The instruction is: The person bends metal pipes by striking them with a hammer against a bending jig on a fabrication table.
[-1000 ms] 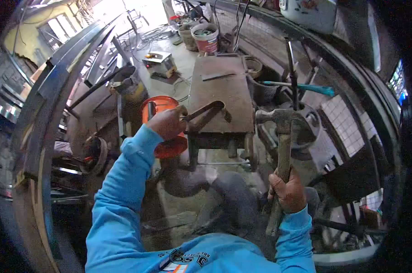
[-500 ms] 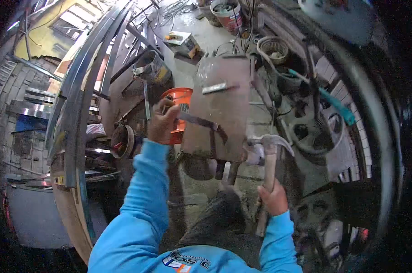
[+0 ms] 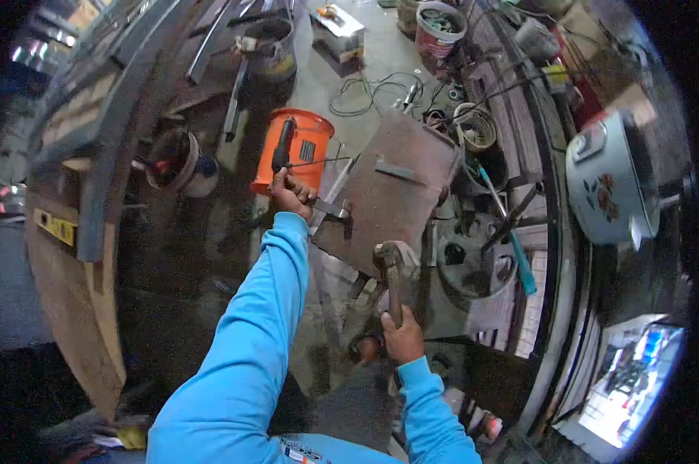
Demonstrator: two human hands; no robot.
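Rust-brown steel fills the view: the work table carries a bent metal strip right at its left edge. The left hand is clenched around the strip's outer end, just off the edge, and the strip's far end rests on the plate. The right hand is fisted low on the handle of a hammer, whose head sits at the table's near edge. A flat bar lies mid-table. An orange bucket stands just beyond the left hand.
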